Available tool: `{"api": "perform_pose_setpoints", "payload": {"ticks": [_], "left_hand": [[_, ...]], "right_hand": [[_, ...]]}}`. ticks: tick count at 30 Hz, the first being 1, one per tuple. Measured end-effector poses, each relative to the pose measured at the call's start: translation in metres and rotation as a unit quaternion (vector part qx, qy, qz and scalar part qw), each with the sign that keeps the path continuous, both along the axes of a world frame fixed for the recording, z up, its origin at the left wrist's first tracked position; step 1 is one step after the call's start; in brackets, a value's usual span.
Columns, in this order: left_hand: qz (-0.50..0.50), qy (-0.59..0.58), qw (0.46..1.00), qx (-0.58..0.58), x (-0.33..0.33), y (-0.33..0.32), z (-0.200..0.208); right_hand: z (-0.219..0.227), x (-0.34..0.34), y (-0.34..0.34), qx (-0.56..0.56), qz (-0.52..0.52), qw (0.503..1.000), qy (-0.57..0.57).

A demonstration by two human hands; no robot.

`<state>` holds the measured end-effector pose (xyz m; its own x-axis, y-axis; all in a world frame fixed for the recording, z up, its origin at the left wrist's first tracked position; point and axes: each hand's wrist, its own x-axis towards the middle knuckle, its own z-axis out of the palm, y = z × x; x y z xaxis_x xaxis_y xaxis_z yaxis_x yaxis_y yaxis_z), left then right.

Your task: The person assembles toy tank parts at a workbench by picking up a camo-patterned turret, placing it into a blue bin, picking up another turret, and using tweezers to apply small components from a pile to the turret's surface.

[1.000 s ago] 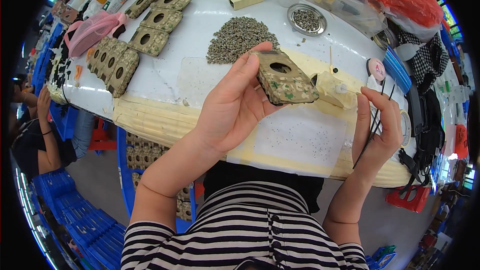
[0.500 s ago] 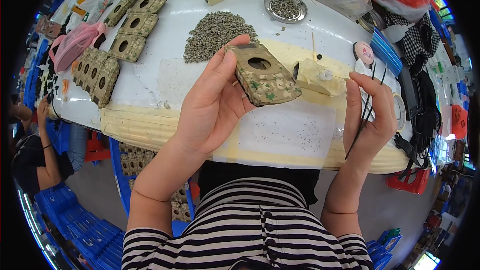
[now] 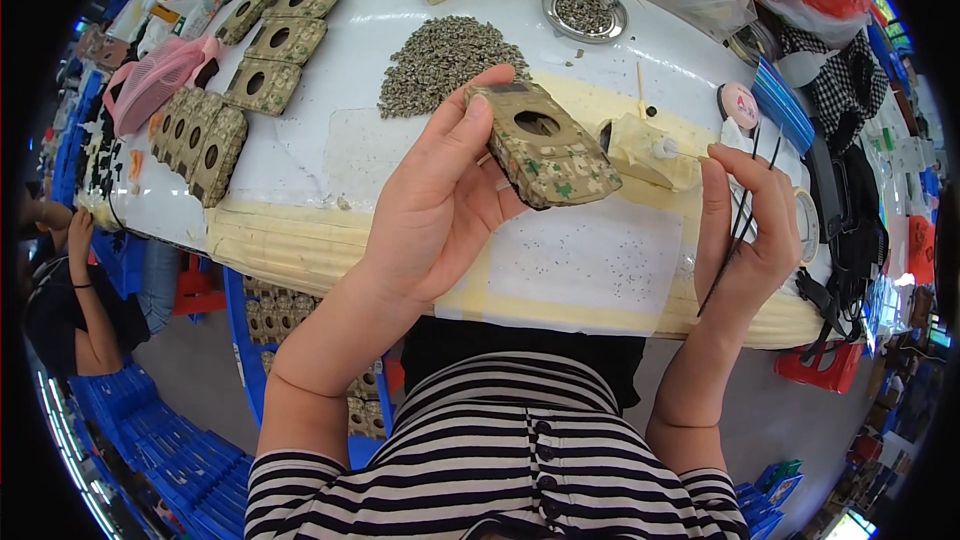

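My left hand [image 3: 425, 210] grips a camouflage-patterned toy tank hull [image 3: 562, 155] by its left side, thumb on top. A round hole shows in its upper face. Right of it, my right hand [image 3: 757, 225] is closed: thumb and forefinger pinch a thin needle-like rod [image 3: 690, 155]. That rod runs toward a white nub [image 3: 663, 147] at a yellowish taped block [image 3: 635, 155]. A pair of black tweezers [image 3: 738, 235] is tucked through the same hand. Below the hull lies a white sheet [image 3: 520, 285] sprinkled with tiny dark specks.
A heap of small grey-brown parts [image 3: 445, 65] sits mid-table, with a round metal dish [image 3: 618, 25] of similar parts behind right. More camouflage hulls [image 3: 262, 85] stand at left near a pink mesh item [image 3: 160, 80]. Blue crates [image 3: 165, 440] and another person's arm [image 3: 90, 290] are lower left.
The view has shifted slightly, so the table appears a little farther right. My left hand tilts the hull slightly; the right hand keeps its pinch on the rod.
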<state>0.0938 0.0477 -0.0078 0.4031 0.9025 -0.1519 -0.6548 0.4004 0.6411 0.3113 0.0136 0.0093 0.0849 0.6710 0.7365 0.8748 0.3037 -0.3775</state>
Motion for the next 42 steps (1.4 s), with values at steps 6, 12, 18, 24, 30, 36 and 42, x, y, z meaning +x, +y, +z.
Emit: {"api": "perform_pose_setpoints", "payload": {"ticks": [6, 12, 18, 24, 30, 36, 42], "left_hand": [[0.002, 0.025, 1.000, 0.014, -0.001, 0.000, 0.000], [0.009, -0.002, 1.000, -0.001, 0.001, 0.000, 0.002], [0.001, 0.000, 1.000, 0.011, 0.000, 0.000, 0.001], [-0.009, 0.016, 1.000, 0.006, 0.002, -0.001, 0.003], [-0.012, 0.010, 1.000, -0.001, 0.001, -0.001, 0.004], [-0.013, 0.012, 1.000, 0.000, 0.002, -0.002, 0.004], [-0.016, 0.008, 1.000, 0.007, 0.001, -0.002, 0.004]], "right_hand": [[0.001, -0.001, 0.000, -0.004, -0.005, 1.000, -0.009], [0.003, -0.003, -0.002, -0.013, -0.012, 1.000, -0.007], [0.014, -0.008, -0.014, 0.046, 0.003, 0.998, 0.052], [0.016, -0.029, -0.016, 0.009, 0.184, 0.951, 0.248], [0.007, -0.040, -0.003, -0.024, 0.232, 0.953, 0.192], [0.006, -0.044, -0.003, -0.049, 0.240, 0.946, 0.212], [0.002, -0.044, -0.001, -0.037, 0.235, 0.950, 0.204]]}}
